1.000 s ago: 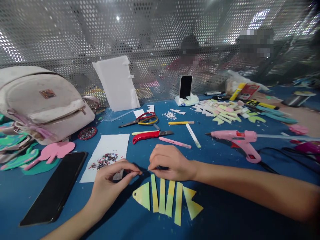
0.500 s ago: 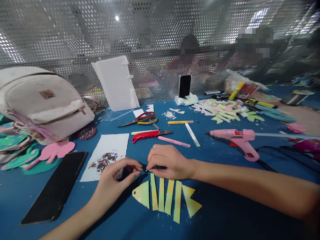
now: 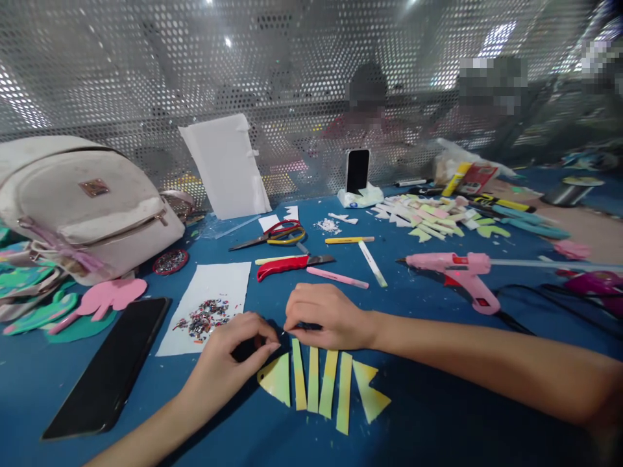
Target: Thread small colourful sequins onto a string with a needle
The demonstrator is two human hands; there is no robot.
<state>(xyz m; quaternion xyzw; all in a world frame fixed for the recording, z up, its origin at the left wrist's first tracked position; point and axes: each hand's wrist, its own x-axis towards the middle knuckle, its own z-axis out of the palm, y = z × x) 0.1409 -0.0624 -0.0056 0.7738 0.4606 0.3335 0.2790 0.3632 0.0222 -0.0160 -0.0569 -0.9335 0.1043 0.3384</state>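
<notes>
My left hand hovers at the upper edge of a yellow-green fish-head piece, its thumb and fingertips pinched together. Just to its right, my right hand has its fingers curled in and pressed together. Anything held in either pinch is too small or hidden to make out. Below the right hand lie several narrow yellow-green strips, side by side like ribs, and a notched tail piece. Left of my left hand, a white paper sheet carries a heap of small shiny beads.
A black phone and a pale backpack occupy the left. Beyond my hands are a red-handled knife, scissors and markers. A pink glue gun lies right, near cut scraps. A perforated metal screen stands behind.
My left hand has shifted slightly right and down, its fingers more curled, now over the fish head's upper edge. A small dark bit between the hands no longer shows. My right hand barely moved.
</notes>
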